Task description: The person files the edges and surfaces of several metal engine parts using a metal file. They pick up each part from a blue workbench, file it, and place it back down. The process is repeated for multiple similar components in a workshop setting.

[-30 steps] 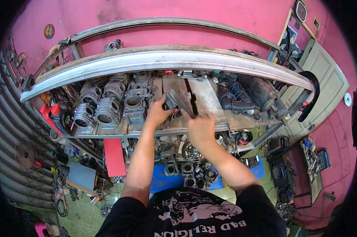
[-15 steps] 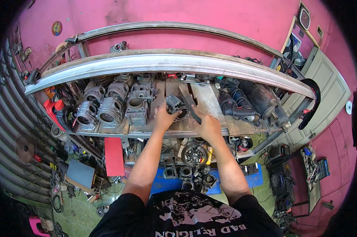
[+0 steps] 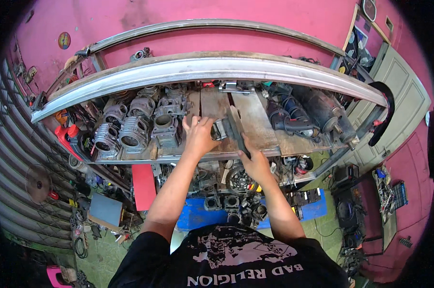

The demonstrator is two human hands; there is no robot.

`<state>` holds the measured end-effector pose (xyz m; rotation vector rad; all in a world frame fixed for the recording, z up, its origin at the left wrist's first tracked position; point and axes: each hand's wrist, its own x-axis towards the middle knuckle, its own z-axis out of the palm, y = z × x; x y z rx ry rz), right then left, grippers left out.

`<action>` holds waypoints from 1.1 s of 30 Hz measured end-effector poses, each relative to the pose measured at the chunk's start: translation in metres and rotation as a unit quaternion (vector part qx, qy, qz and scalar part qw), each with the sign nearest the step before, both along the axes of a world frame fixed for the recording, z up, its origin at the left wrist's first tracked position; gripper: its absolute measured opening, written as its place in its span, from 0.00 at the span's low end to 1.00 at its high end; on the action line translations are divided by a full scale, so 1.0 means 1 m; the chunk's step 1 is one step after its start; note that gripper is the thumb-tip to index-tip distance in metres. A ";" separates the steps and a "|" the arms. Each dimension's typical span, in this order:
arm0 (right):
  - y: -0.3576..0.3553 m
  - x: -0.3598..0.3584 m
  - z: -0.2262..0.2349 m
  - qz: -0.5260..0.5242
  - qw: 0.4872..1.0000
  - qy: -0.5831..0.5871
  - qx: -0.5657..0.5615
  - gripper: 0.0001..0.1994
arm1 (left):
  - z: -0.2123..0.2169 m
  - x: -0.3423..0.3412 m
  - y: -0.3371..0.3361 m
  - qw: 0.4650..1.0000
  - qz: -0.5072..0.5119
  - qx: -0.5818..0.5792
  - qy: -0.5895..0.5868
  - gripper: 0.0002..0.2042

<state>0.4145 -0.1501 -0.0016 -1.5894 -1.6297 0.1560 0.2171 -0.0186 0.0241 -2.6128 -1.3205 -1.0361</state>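
Left hand [image 3: 200, 136] is holding a metal part [image 3: 220, 128] beside a dark bar [image 3: 238, 131]; right hand [image 3: 256, 164] is gripping this bar.

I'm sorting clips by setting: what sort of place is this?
It looks like an engine repair workshop: finned engine cylinders stand in rows on a wooden shelf, with a power tool farther right.

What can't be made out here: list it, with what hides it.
All head view:
Metal part, left side: under the left hand.
Flat bar, near end: inside the right hand.
Rear engine parts, far ends: behind the silver rail.
White-rimmed oval, top: cut off by picture edge.
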 end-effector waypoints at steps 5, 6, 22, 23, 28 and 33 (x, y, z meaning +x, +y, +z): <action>0.036 -0.014 -0.008 0.018 1.000 0.025 -0.002 0.36 | -0.004 0.000 -0.012 1.000 -0.003 0.004 0.013 0.40; 0.040 -0.012 -0.018 0.021 0.999 0.001 0.035 0.36 | -0.004 0.001 -0.011 1.000 0.005 0.004 0.010 0.40; 0.007 -0.019 -0.021 0.022 0.992 -0.125 0.026 0.39 | -0.015 -0.014 -0.028 0.996 0.084 -0.029 -0.030 0.43; 0.005 -0.021 -0.019 0.029 0.990 -0.132 0.045 0.38 | -0.017 -0.022 -0.032 0.993 0.099 -0.045 -0.054 0.43; -0.023 -0.030 -0.033 0.050 0.975 -0.197 0.094 0.40 | -0.052 -0.041 -0.014 0.982 0.092 -0.003 -0.162 0.41; 0.024 -0.022 -0.002 0.060 0.972 -0.217 0.067 0.40 | -0.043 -0.043 -0.013 0.987 0.073 -0.031 -0.138 0.39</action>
